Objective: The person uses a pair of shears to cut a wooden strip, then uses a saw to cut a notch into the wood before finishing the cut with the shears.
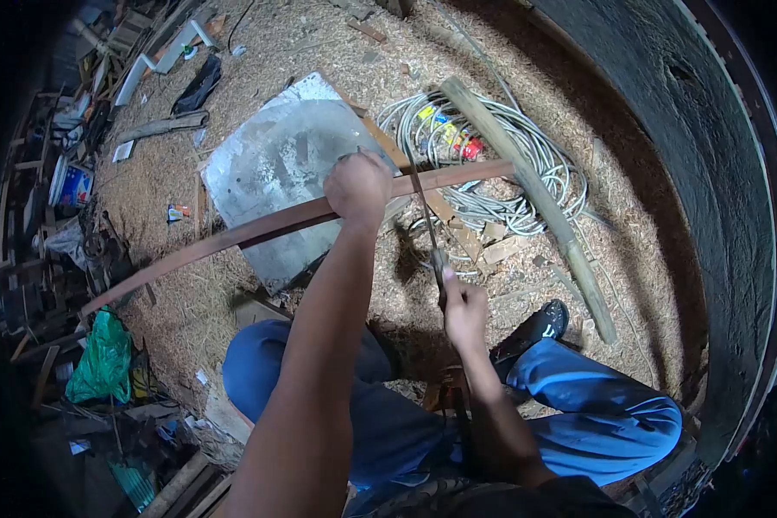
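Note:
A long reddish-brown wooden strip (224, 242) runs from the lower left to the upper right. My left hand (359, 184) is closed around it, over a whitish, stained slab (276, 155). In my right hand (465, 312) is the handle of a handsaw (426, 211), its narrow blade seen nearly edge-on. The blade crosses the strip a little to the right of my left hand. The strip's right end overlaps a weathered wooden pole (540, 203) lying on the ground.
Coiled grey cable (527, 138) lies partly under the pole, with a colourful wrapper (449, 129) inside it. Wood shavings cover the ground. A dark curved wall (708, 173) borders the right. Scrap wood and a green plastic bag (101, 358) are at left; my shoe (540, 326) is nearby.

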`<action>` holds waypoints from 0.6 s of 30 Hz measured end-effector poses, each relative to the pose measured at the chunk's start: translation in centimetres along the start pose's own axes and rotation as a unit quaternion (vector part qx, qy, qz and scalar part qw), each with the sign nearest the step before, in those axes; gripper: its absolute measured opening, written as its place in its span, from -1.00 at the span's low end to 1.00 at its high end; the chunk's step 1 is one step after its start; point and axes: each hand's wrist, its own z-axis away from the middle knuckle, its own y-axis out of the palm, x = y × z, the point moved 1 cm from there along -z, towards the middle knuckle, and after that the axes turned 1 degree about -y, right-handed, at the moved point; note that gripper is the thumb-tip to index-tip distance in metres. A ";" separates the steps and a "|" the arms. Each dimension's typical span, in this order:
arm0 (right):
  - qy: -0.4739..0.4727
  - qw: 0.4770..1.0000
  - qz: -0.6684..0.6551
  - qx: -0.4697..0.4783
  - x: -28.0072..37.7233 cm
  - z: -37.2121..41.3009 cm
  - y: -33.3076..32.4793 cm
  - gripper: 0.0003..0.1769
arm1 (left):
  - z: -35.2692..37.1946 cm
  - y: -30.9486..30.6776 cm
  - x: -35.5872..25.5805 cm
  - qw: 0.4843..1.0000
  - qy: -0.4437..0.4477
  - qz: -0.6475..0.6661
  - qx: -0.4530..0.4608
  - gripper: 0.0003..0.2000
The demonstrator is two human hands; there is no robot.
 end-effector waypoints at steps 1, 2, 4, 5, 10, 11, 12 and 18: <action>0.002 1.000 -0.023 -0.008 0.3 -1.0 0.6 -0.36 | 0.1 0.1 -0.1 1.000 0.001 0.001 0.003 -0.55; 0.002 1.000 -0.022 -0.010 -0.6 -1.0 0.5 -0.36 | 0.0 0.2 0.0 1.000 -0.008 -0.008 0.009 -0.55; -0.019 0.997 -0.074 0.023 -1.8 -0.9 0.6 -0.36 | 0.0 0.1 0.0 1.000 -0.019 -0.017 0.015 -0.55; -0.051 0.998 -0.046 0.002 -2.3 -0.2 0.2 -0.35 | 0.0 0.0 0.1 0.999 -0.024 -0.016 0.021 -0.54; -0.024 0.999 -0.046 -0.002 -6.2 3.2 -1.3 -0.34 | 0.1 -0.2 0.0 1.000 -0.010 0.000 0.019 -0.51; -0.010 0.999 -0.045 -0.004 -6.0 2.8 -1.2 -0.34 | 0.0 -0.3 -0.1 1.000 -0.005 -0.007 0.027 -0.52; -0.009 0.999 -0.046 -0.005 -4.9 1.9 -1.0 -0.34 | -0.1 -0.5 -0.3 0.999 0.001 -0.016 0.035 -0.52; -0.006 0.999 -0.037 -0.002 -2.7 -2.4 1.2 -0.35 | 0.0 0.0 0.0 0.999 -0.007 -0.015 0.028 -0.54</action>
